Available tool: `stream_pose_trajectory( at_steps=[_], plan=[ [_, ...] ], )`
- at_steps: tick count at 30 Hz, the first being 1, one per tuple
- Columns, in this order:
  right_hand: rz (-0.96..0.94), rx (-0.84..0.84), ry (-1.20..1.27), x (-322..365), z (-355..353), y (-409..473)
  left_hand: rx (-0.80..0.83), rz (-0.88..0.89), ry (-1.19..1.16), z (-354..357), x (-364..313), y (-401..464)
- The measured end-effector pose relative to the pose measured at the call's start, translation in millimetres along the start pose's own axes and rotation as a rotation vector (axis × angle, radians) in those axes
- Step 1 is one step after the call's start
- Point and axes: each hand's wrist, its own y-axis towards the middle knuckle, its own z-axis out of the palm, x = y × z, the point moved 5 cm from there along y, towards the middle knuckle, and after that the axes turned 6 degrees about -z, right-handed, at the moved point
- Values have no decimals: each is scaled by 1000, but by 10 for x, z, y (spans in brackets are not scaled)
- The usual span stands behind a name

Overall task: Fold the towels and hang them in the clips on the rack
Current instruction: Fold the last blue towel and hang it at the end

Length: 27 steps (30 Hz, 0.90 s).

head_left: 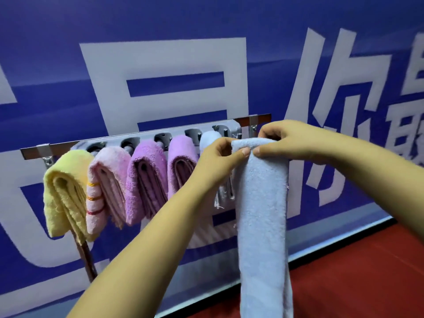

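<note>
Both hands pinch the folded top of a pale blue towel (262,203). The left hand (218,157) has its thumb and curled fingers closed on the towel's left upper corner; the right hand (286,140) closes thumb against fingers on the right side of the same fold, the two thumbs nearly meeting at the middle. The towel hangs straight down from this grip as a long narrow strip — its lower end runs out of the frame's bottom edge.

Behind the hands a grey clip rack (158,136) is fixed to a brown rail (254,119) against a blue banner (160,65) with large white characters. Four folded towels hang in its clips: a yellow towel (62,191), a pink striped towel (103,187), a purple towel (144,180) and a lilac towel (181,161). A white towel (210,137) hangs just behind the left hand, mostly hidden by it. The held towel is in front of the rack's right end, whose last clip is covered by the hands. A red floor (355,271) lies below.
</note>
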Motion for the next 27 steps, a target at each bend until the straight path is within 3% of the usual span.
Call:
stream_pose_trajectory(
  at_steps=[7,13,17,24,27],
  plan=[
    [118,-134,68,-140,-473,332,-377,-12,-3,242,-32,221],
    [156,-256,120,-96,-761,708,-204,-126,-312,549,42,399],
    [155,-204,184,-28,-739,935,-195,-151,-430,584,25,522],
    [249,13,333,48,-417,1285,-370,-138,-414,684,100,562],
    [310,24,440,-1,-239,1372,-424,-202,-353,734,117,554]
  ],
)
